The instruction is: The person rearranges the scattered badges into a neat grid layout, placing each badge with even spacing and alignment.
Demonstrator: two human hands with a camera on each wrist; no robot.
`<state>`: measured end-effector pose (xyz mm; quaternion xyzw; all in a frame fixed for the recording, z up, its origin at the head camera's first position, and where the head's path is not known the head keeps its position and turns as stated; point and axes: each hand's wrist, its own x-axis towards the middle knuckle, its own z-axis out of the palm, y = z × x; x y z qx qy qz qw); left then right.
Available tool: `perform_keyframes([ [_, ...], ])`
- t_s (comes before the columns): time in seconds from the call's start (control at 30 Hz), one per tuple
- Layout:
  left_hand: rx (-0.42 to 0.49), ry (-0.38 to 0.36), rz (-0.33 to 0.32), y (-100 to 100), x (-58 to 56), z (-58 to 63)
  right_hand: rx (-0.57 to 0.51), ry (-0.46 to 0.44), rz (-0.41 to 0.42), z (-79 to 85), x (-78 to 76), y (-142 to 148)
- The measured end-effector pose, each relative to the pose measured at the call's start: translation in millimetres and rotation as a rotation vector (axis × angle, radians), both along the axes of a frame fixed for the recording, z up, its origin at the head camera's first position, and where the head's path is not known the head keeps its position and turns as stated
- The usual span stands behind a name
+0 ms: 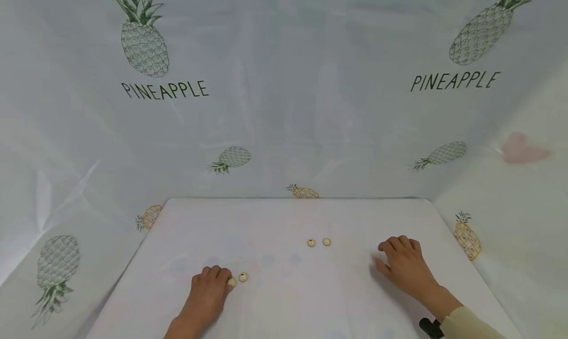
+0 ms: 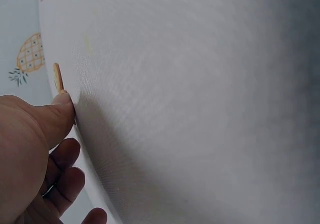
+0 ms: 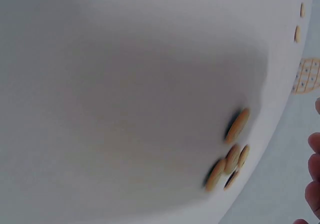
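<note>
At the left of the table, my left hand (image 1: pixel 205 294) pinches a small round pale wooden disc (image 1: pixel 231 282) at its fingertips. Just beyond it lies a second wooden disc (image 1: pixel 243 277) with a dark mark in its middle; the left wrist view shows a disc (image 2: pixel 58 77) edge-on by the thumb tip. My right hand (image 1: pixel 407 269) hovers over the right side, fingers loosely bent, no held thing visible. Under it, the right wrist view shows several discs close together, among them a tilted-looking one (image 3: pixel 237 126); from the head these are hidden.
Two more discs, a left one (image 1: pixel 311 242) and a right one (image 1: pixel 326 242), lie side by side toward the table's back. The white-covered table (image 1: pixel 284 304) meets a hanging pineapple-print cloth (image 1: pixel 284 107). A black object (image 1: pixel 430 327) shows by the right sleeve.
</note>
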<state>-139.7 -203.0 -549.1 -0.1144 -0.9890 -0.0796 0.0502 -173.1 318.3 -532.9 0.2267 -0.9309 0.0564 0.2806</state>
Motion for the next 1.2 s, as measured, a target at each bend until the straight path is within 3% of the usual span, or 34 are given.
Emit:
perform_keyframes([
  [0.27,-0.009,-0.007,0.000,0.0,3.7,4.0,-0.011,-0.056,-0.075,1.7,19.4,28.7],
  [0.57,0.000,0.022,-0.010,-0.6,4.5,2.8,0.073,-0.081,-0.040,-15.2,27.0,37.0],
  [0.83,0.009,0.007,-0.007,0.3,4.2,2.7,0.141,-0.049,-0.030,-22.3,27.5,34.7],
  [1.1,0.013,0.016,-0.006,0.4,4.0,2.1,0.068,-0.079,0.085,-23.9,27.0,28.4],
  [1.2,0.014,0.017,-0.009,0.7,4.0,2.3,0.063,-0.099,0.075,-21.6,28.2,26.8],
])
